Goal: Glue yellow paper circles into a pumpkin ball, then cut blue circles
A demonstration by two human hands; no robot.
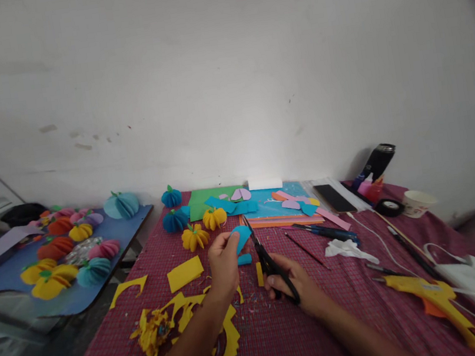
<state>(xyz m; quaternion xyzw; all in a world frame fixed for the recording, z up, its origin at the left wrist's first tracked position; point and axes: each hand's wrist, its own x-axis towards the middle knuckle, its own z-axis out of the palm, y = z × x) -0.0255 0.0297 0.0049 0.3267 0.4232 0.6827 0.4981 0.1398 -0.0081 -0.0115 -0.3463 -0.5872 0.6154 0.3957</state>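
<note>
In the middle of the head view, my left hand (223, 260) pinches a blue paper piece (241, 237) with a rounded edge. My right hand (291, 280) is closed round the handles of black scissors (267, 260), whose blades point up and away beside the right edge of the blue paper. I cannot tell whether the blades touch it. A small blue strip (244, 259) and a small yellow strip (259, 274) lie on the checked cloth below the hands. Yellow paper offcuts (228, 340) are spread around my left forearm, and a folded yellow sheet (185, 274) lies left of my left hand.
Yellow paper pumpkins (195, 237) and blue ones (175, 220) stand behind my left hand. More pumpkins cover a blue side table (138, 228). At right are a yellow glue gun (438, 297), a phone (334, 198), a paper cup (417, 202), a black bottle (380, 159) and cables.
</note>
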